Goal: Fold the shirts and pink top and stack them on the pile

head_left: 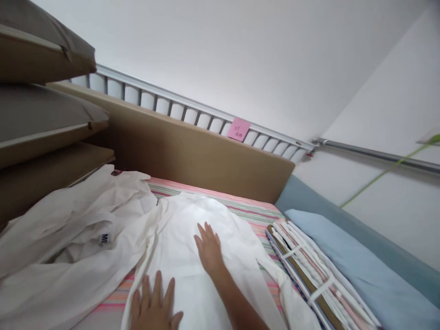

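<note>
A white long-sleeved shirt (185, 247) lies spread out on a striped sheet (115, 298). My left hand (154, 305) rests flat near the shirt's left side, its fingers spread. Farther up on the fabric, my right hand (208, 250) lies with fingers extended, palm down. Neither hand grasps anything. One sleeve (292, 298) stretches down on the right side. To the left sits a crumpled white garment (79, 233) with dark letters on it, touching the edge of the shirt.
Folded clothes strapped in a bundle (319, 275) lie at the right, beside a light blue pillow (364, 261). Grey-brown cushions (44, 114) are stacked at the left. A tan padded board (199, 151) borders the back, below a pink note (239, 129) on a white railing (147, 100).
</note>
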A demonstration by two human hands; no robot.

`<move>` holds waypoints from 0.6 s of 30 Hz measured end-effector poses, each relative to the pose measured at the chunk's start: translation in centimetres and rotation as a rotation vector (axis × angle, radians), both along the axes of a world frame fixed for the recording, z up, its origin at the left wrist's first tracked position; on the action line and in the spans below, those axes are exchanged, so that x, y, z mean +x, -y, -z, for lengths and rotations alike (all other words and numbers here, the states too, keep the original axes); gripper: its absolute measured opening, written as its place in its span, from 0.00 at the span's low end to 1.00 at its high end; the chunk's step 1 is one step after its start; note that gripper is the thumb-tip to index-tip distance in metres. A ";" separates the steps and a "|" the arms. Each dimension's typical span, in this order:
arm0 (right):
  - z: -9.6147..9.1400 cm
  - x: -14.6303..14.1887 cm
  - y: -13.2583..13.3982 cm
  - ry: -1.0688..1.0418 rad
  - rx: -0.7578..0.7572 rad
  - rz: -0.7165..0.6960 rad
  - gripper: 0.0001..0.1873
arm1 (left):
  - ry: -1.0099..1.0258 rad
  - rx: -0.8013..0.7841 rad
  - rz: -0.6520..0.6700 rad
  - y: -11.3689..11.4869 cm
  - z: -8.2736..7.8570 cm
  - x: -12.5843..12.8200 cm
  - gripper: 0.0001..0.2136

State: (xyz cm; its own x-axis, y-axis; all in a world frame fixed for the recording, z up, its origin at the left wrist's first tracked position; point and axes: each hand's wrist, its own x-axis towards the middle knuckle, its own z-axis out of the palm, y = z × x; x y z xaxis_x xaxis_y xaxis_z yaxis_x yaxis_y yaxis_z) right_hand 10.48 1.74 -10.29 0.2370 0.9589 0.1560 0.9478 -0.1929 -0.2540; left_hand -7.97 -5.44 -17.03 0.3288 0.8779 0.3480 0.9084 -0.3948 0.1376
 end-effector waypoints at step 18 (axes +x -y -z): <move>3.6 16.3 29.5 0.046 0.170 0.474 0.29 | 0.082 -0.045 1.216 12.1 -6.6 0.9 0.19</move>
State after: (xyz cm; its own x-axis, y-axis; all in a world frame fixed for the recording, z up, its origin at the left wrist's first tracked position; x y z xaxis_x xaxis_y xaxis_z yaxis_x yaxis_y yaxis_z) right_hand 26.83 -27.79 -13.92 0.6291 0.7081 0.3207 0.7772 -0.5640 -0.2792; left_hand -7.11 -17.56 -10.44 0.9231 0.0247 0.3838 -0.0625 -0.9750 0.2131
